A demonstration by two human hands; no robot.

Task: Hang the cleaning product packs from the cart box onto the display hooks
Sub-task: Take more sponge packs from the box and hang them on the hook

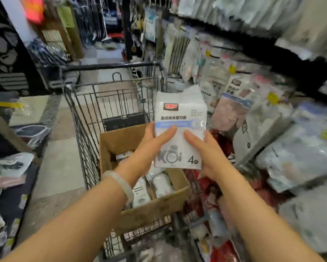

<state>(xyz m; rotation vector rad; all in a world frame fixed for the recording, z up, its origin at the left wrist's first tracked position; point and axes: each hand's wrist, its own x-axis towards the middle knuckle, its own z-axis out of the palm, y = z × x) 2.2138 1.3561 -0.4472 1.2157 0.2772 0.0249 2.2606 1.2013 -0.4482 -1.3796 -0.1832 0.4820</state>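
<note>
Currently both hands hold one pack [179, 127] upright above the box [149, 207], near the cart's right side. The pack is a flat, rectangular pouch of glossy white plastic film, crinkled at its top edge, with a dark red-and-black label, a pale blue band across the middle and a printed "4" at the lower right corner. The left hand [151, 146] grips the pack's left edge: its thumb lies across the front face on the blue band, the fingers curled behind and out of sight. The right hand [206, 154] grips the right edge likewise, thumb pressed flat on the front, fingers wrapped behind. A smooth, pale, translucent bangle [121, 184] sits on the left wrist.

The box is brown corrugated cardboard, open-topped, scuffed on its near wall, and rests in the basket of a dark wire cart [87, 118] with a tubular black handle bar. Further white packs [158, 184] lie loosely inside the box.

To the right, rows of hanging packs [232, 103] in clear and white film fill the display; the hooks themselves cannot be made out through the blur. Red packets [223, 250] lie low beside the cart. The floor [60, 167] is of pale square tiles.
</note>
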